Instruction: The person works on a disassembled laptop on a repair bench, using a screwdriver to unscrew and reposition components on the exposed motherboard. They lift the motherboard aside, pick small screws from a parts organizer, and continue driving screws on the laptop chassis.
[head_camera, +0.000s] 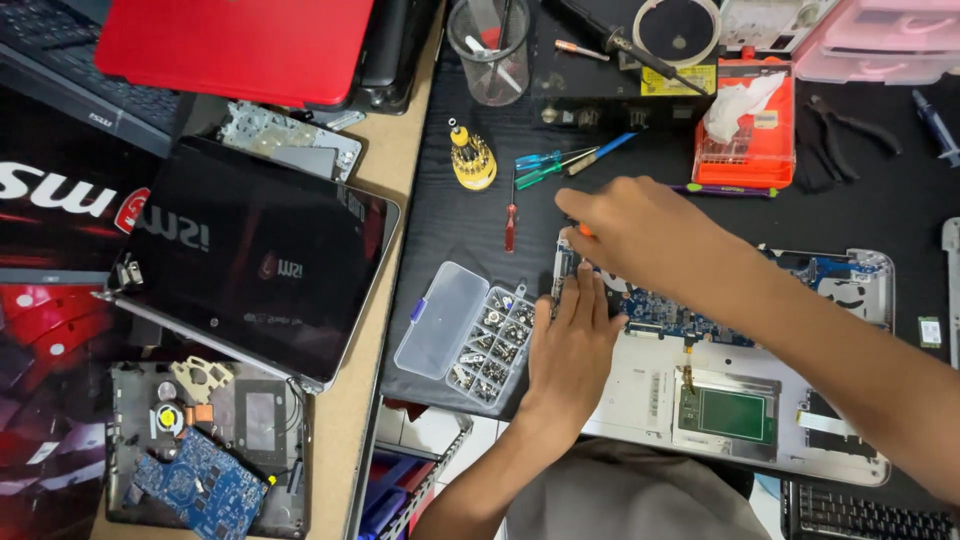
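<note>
The opened white plastic laptop base with its exposed blue circuit board (700, 320) lies flat on the black mat of the surface (460, 230), just in front of the person. The left hand (572, 345) rests palm down on the base's near-left corner, fingers spread flat over the board's edge, pressing rather than clutching anything. The right hand (640, 232) is pinched shut around a thin orange-handled screwdriver (584, 231), only a sliver of which shows at the fingertips, tip down at the board's upper left corner.

The base looks light and fairly stiff, but the board is likely fragile, with thin ribbon cables and small parts; I would judge the plain white plastic edges the safest place for a grip, not the board itself.

Just left of the base sits a clear plastic compartment box of small screws (490, 345), its lid open flat beside it. An orange rectangular plastic case (745, 150) holding a crumpled white tissue stands beyond the right hand, with a yellow rectangular label on a dark box just left of it. Pale pink translucent boxes (880, 40) are stacked at the far right corner.
</note>
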